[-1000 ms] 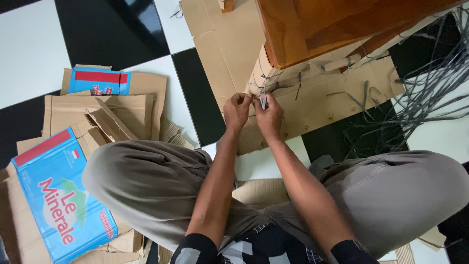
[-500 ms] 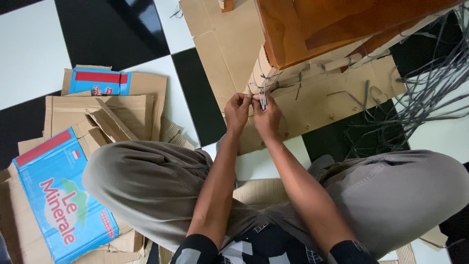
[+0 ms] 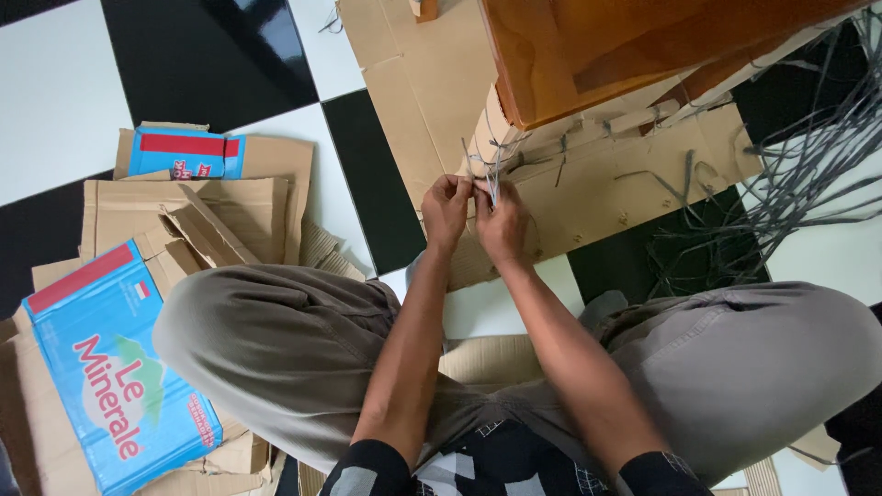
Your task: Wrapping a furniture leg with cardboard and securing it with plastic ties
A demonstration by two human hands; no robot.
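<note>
My left hand (image 3: 446, 210) and my right hand (image 3: 503, 220) meet at the corner of a cardboard wrapping (image 3: 588, 188) laid around a brown wooden piece of furniture (image 3: 606, 46). Both hands pinch thin grey string (image 3: 489, 170) that is tied around the rolled cardboard edge (image 3: 485, 138). The fingertips of the two hands touch each other. The string ends stick up between them. My forearms reach out over my crossed legs in grey trousers (image 3: 276, 349).
Flattened cardboard boxes (image 3: 184, 216) lie at the left, two with blue printed faces (image 3: 110, 367). A tangle of loose grey strings (image 3: 799, 156) spreads at the right. The floor is black and white tiles (image 3: 202, 64). More cardboard (image 3: 423, 73) lies beyond the hands.
The hands have stayed at the same corner. The right hand shifted slightly left, closer to the left hand, and the string ends moved a little.
</note>
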